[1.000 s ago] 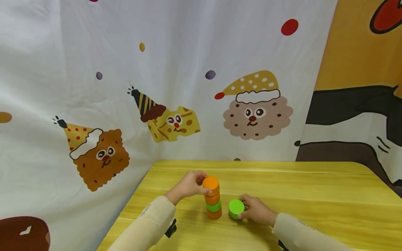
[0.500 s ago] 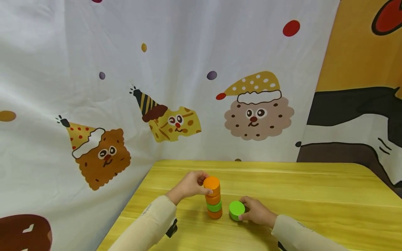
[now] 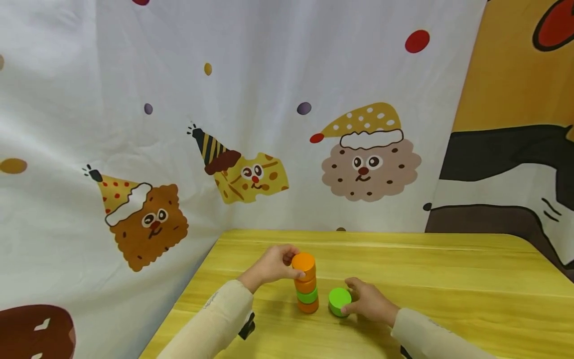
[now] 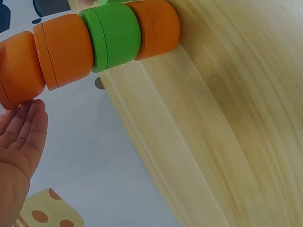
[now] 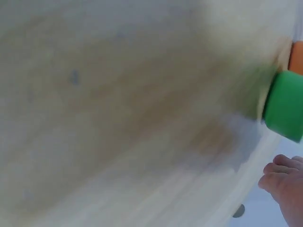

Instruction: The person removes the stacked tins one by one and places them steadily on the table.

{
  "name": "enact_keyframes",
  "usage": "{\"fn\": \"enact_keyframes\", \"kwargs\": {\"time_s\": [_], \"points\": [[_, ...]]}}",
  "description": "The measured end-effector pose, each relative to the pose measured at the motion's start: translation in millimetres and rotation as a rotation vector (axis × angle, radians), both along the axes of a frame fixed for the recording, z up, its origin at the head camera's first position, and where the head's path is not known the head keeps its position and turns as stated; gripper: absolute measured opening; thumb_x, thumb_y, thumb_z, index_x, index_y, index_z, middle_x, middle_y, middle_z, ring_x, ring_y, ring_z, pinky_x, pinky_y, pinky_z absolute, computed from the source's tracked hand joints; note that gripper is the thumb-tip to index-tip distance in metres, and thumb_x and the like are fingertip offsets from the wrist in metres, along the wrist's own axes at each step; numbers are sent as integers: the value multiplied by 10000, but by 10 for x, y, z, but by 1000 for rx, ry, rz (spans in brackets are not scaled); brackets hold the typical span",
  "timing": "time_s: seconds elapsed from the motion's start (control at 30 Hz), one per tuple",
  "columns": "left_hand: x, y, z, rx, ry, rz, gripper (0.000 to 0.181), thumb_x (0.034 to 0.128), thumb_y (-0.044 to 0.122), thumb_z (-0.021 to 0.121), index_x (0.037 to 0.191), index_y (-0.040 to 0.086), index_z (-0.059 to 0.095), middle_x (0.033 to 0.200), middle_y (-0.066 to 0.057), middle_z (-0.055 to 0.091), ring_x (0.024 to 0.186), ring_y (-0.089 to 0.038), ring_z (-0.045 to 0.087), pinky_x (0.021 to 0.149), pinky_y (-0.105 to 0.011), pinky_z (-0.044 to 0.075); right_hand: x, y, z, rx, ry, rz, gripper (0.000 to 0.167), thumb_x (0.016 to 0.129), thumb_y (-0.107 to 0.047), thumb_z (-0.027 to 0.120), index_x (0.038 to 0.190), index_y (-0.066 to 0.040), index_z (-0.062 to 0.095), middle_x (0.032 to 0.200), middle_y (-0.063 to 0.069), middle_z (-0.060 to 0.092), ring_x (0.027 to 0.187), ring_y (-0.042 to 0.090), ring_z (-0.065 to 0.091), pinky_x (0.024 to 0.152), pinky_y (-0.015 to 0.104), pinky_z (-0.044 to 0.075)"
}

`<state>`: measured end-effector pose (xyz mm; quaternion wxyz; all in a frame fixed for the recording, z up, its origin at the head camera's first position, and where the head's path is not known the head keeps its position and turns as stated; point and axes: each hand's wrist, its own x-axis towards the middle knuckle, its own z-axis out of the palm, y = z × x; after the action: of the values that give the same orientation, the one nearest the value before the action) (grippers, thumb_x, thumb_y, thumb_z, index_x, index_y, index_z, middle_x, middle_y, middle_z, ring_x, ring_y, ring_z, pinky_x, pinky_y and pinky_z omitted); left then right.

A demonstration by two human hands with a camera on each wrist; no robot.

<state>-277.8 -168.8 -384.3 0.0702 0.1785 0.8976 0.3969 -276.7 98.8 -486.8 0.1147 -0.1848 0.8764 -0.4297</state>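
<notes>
No word, number or brand that we can read; small dark lettering-like marking on left cream sleeve, along outer edge behind cuff; too small for us to make out; fainter marking on right cream sleeve, along upper edge behind cuff; likewise illegible to us in head view.

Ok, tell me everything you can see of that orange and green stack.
The stack stands upright on the wood-grained table: four round pieces, from the bottom orange, green, orange, orange. They look smooth, perhaps plastic, each with a thin seam-like line. The left hand holds the top piece.
</notes>
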Motion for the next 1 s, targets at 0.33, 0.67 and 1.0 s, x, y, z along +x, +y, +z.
{"fn": "enact_keyframes", "kwargs": {"time_s": [0.33, 0.67, 1.0], "points": [[13, -29, -71, -1, 23, -1, 688, 734, 251, 794, 1293, -7, 488, 1108, -68, 610, 950, -174, 571, 891, -392, 476, -129, -124, 394, -80, 83, 106, 738, 801, -407, 696, 1328, 34, 427, 1352, 242, 447, 1251, 405, 414, 992, 546, 361], [66, -67, -270, 6, 56, -10, 516, 724, 269, 798, 1169, 97, 599, 1057, 1, 641, 943, -146, 608, 865, -357, 498, -113, -460, 674, -102, 84, 131, 705, 809, -394, 696, 1346, -16, 439, 1374, 181, 452, 1266, 362, 414, 1002, 548, 351], [91, -61, -368, 18, 58, 4, 420, 744, 271, 783, 1095, 95, 633, 974, 9, 656, 865, -121, 609, 751, -259, 508, -105, -582, 756, -106, 125, 163, 677, 830, -405, 665, 1343, -22, 444, 1365, 166, 466, 1260, 351, 425, 998, 551, 357]]}}
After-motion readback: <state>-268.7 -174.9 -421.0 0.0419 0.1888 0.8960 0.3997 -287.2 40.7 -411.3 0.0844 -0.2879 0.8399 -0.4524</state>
